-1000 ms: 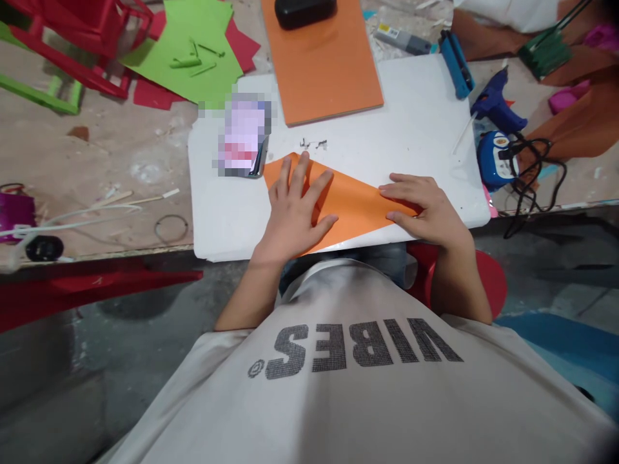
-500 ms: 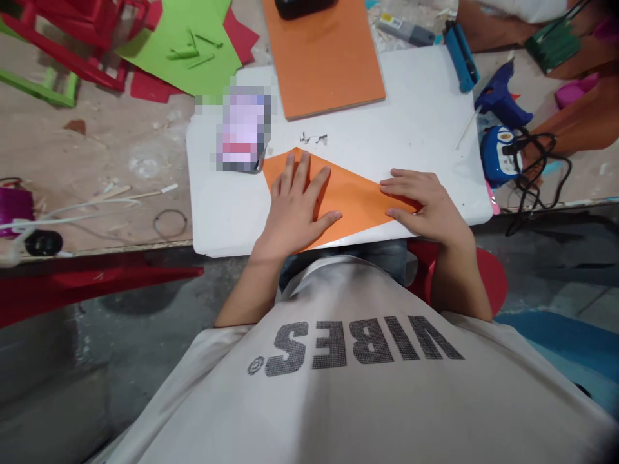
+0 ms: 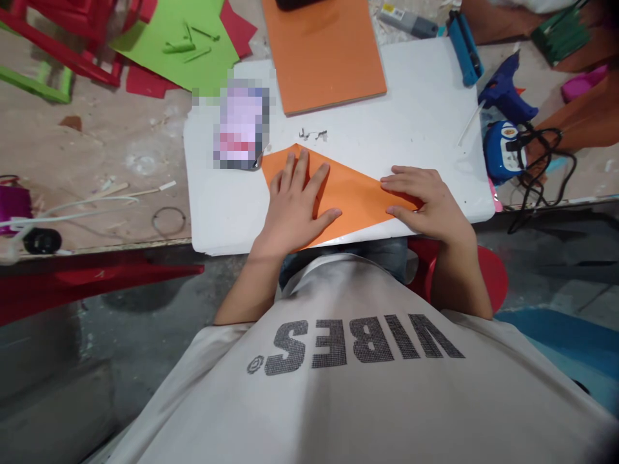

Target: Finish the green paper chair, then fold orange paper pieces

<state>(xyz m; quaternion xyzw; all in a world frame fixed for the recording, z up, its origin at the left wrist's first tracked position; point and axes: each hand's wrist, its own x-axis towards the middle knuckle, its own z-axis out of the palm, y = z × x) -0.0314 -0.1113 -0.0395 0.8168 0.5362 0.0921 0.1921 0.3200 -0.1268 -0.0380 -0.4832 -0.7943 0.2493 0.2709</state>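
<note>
A folded sheet of orange paper [image 3: 355, 196] lies on a white board, tapering toward the right. My left hand [image 3: 296, 209] rests flat on its left part, palm down with the fingers spread. Over the narrow right end lies my right hand [image 3: 430, 203], its fingers stretched out and its thumb held apart from them. Both hands are open and touch the paper. The tip of the paper under my right hand is hidden.
A phone [image 3: 242, 125] lies left of the paper on the white board [image 3: 420, 122]. Behind sits an orange pad [image 3: 329, 64]. To the right are a blue cutter [image 3: 465, 48], a glue gun [image 3: 510, 90] and a blue device [image 3: 503, 151] with black cable. Green paper [image 3: 145, 42] lies back left.
</note>
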